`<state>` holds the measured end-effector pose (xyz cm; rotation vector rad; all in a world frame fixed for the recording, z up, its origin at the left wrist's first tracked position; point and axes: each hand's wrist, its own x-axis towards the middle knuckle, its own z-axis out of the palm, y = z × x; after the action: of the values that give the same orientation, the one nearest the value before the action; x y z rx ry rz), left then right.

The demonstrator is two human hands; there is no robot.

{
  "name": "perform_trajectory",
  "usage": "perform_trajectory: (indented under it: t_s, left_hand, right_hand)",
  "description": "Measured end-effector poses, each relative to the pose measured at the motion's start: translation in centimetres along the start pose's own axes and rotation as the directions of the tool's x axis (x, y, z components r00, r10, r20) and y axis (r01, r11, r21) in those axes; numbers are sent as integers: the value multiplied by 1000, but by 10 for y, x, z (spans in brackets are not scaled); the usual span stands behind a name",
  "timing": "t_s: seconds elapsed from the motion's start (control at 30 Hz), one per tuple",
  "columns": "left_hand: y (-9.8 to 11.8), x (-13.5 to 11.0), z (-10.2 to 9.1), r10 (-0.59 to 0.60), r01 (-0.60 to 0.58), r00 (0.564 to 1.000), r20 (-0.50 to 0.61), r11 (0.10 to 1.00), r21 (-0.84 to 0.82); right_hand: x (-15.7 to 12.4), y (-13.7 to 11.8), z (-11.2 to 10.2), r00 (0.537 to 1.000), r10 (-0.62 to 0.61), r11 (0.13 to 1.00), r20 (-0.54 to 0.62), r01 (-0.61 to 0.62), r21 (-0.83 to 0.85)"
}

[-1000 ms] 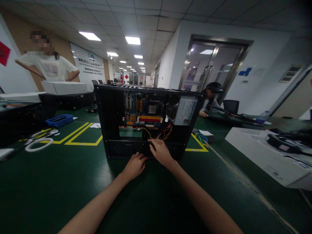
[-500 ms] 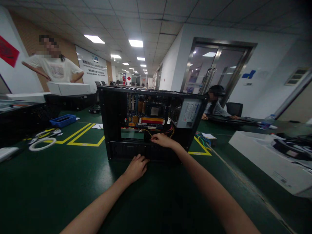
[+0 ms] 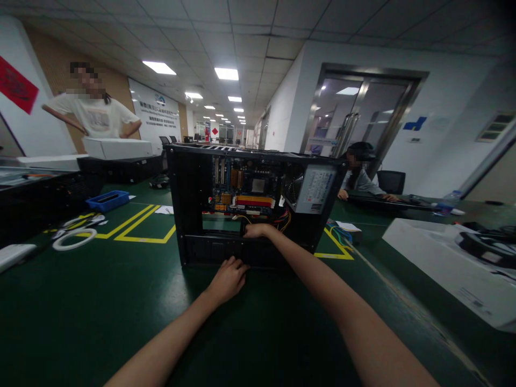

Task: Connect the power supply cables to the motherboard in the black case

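A black computer case (image 3: 209, 250) stands on the green table with its side open towards me. Inside it show a motherboard (image 3: 226, 183), red and yellow memory slots (image 3: 253, 201) and a silver power supply (image 3: 316, 185). My right hand (image 3: 258, 231) reaches in over the lower rail, its fingers curled and the tips hidden, so what they hold cannot be made out. Thin power cables (image 3: 284, 219) hang just behind it. Against the bottom of the case rests my left hand (image 3: 229, 279), its fingers slightly apart and holding nothing.
On the left are a blue tray (image 3: 108, 200), a white cable coil (image 3: 74, 239) and a white box (image 3: 116, 148), with a person standing behind. At right lie coloured cables (image 3: 341, 231), a large white box (image 3: 435, 269) and a bottle (image 3: 448, 203). Another person sits beyond the case.
My right hand has moved slightly left and deeper into the case, so its fingertips are now hidden. My left hand keeps its place at the case's base. The view has shifted a little.
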<state>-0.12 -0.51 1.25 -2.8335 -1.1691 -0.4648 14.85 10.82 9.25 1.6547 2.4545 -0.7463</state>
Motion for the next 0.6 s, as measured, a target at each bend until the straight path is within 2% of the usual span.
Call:
perform_trajectory:
  t_s: [0.13, 0.27, 0.43, 0.6]
  left_hand:
    - [1, 0, 0, 4, -4, 1000, 0, 1000, 7]
    - [1, 0, -2, 5, -5, 1000, -1, 1000, 10]
    - [0, 1, 0, 1, -1, 1000, 9, 1000, 9]
    - [0, 1, 1, -1, 1, 1000, 6, 1000, 3]
  right_hand:
    - [1, 2, 3, 995, 50, 984, 91, -65, 163]
    - [-1, 6, 4, 975, 60, 900, 212, -145, 412]
    - [-4, 15, 4, 988, 44, 770, 150, -129, 625]
    - [-6, 14, 3, 987, 114, 773, 111, -158, 615]
